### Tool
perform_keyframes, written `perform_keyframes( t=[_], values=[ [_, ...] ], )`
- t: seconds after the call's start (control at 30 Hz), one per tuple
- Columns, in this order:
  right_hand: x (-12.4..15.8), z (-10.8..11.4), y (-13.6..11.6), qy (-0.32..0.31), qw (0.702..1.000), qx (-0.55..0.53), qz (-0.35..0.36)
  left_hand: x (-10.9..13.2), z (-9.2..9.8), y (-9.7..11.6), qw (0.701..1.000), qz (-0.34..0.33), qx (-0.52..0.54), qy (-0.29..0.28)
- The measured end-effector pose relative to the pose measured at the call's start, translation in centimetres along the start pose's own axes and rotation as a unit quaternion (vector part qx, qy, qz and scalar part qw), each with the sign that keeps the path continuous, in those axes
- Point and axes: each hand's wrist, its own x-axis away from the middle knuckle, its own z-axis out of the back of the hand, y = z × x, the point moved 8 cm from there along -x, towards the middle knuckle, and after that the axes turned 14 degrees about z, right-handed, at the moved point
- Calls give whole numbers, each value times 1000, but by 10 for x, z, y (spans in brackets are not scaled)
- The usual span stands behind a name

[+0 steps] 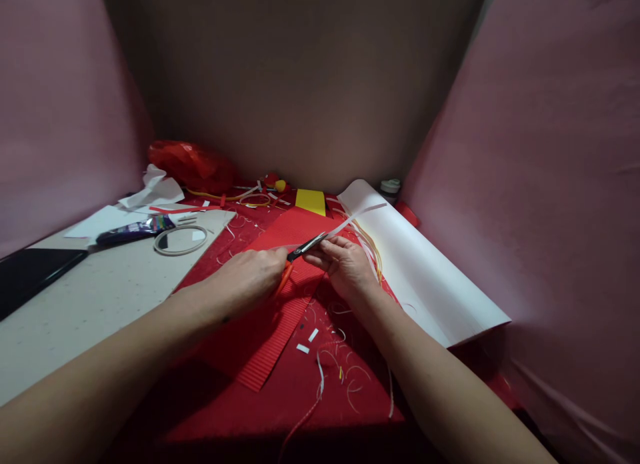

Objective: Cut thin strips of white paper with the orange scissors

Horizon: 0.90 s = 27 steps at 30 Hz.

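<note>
Orange-handled scissors are gripped in my left hand, their dark blades pointing right and up. Pinched between the fingers of my right hand is a thin pale strip, which reaches up to the right. The blade tips meet the strip just at my right fingertips; whether they cut into it cannot be made out. Beneath both hands lies a red corrugated sheet on the red cloth.
At left, a pale board bears a black device, a dark tube and a hoop. A red plastic bag and yellow piece lie behind. A curled white sheet lies right; scraps are in front.
</note>
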Motion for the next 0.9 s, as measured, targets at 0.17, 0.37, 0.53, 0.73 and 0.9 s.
perform_keyframes(
  t=[0.17, 0.37, 0.53, 0.73, 0.9],
  values=[
    [0, 0, 0, -1, 1000, -1, -4, 0, 2, 0, 1000, -2, -12, 10],
    [1, 0, 0, -2, 1000, 2, -7, 3, 5, 3, 1000, 2, -23, 2],
    [2, -5, -2, -19, 1000, 11, -7, 3, 15, -6, 998, 22, 36, 35],
    [2, -6, -6, -26, 1000, 17, 1, -7, 36, -32, 969, 37, 137, 202],
    [1, -5, -5, -26, 1000, 2, -7, -20, 17, -29, 934, -14, 354, 52]
  ],
)
